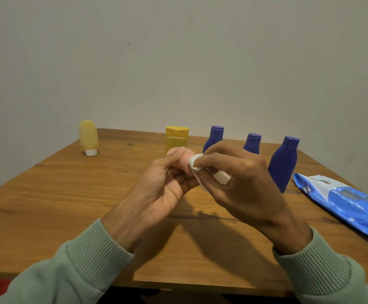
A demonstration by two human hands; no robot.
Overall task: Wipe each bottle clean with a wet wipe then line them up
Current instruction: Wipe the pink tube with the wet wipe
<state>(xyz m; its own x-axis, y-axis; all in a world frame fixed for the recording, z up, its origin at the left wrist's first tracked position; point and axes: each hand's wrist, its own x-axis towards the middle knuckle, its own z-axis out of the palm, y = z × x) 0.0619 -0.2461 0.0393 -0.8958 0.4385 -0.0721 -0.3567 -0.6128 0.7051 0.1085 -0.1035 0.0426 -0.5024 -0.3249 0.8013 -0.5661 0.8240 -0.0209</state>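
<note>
The person's left grip [156,187] is raised over the middle of the wooden worktop [69,194], palm turned up. Its thumb and fingers are curled round a small pink bottle [184,161], which is held clear of the wood. Most of that bottle is hidden by fingers, so its shape is hard to make out; it looks rounded at the far end.

The right grip [242,181] comes in from the other side with its back to the viewer. Its fingers pinch a folded white wet wipe [195,163] and press it against the near end of the pink bottle. Part of the wipe shows bunched under the fingers lower down.

Behind the hands, along the far side of the worktop, stand the other bottles:
- A pale yellow tube [88,137] stands far left on its white cap, well apart from the rest.
- A square yellow bottle [176,137] stands upright, its lower part hidden by the left hand.
- Three blue bottles stand upright to the right of it: the first blue bottle [215,136], the middle blue bottle [252,143] and the nearest blue bottle [285,163], each a little nearer and further right than the last.

A blue pack of wipes [343,202] lies flat at the right edge, just beside the nearest blue bottle. Both arms wear ribbed pale green sleeves [73,266]. A plain grey wall [178,62] rises behind the worktop.
</note>
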